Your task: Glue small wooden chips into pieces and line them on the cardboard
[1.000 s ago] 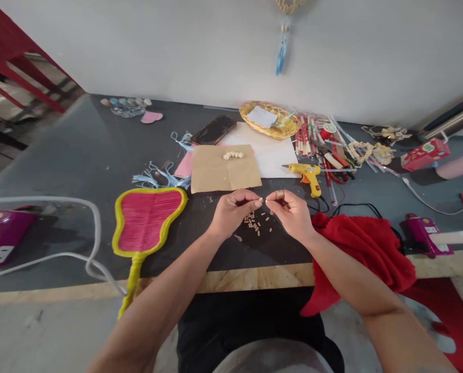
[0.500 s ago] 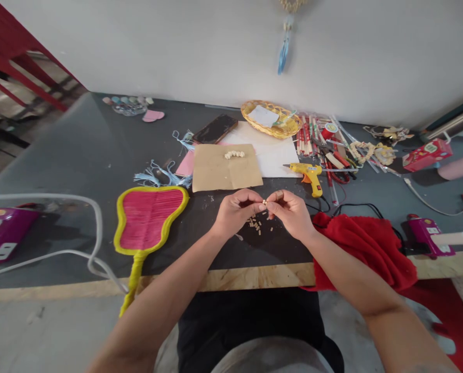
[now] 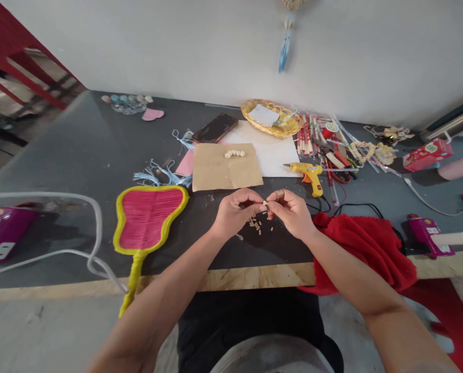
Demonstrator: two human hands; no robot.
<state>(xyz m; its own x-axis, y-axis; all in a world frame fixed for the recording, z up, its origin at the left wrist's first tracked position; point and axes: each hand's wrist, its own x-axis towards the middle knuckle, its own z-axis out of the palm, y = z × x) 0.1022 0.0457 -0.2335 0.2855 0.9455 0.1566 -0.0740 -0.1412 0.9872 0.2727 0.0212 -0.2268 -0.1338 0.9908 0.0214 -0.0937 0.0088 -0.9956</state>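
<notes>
2 hands (image 3: 237, 211) (image 3: 289, 211) pinch small pale pieces (image 3: 264, 203) between them, while the label (image 3: 431, 147) on the red carton (image 3: 415, 161) is unreadable.

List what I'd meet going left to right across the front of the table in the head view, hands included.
Purple power strip, yellow-edged pink fan, left hand, small pale piece, right hand, red cloth, second purple power strip.

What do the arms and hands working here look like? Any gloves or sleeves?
These are a person's arms, not machinery. The left forearm and right forearm show no sleeve, watch or cable. The left hand and right hand are ungloved; one finger of the right seems to wear a small band, maybe a plaster, too blurred to be sure.
</notes>
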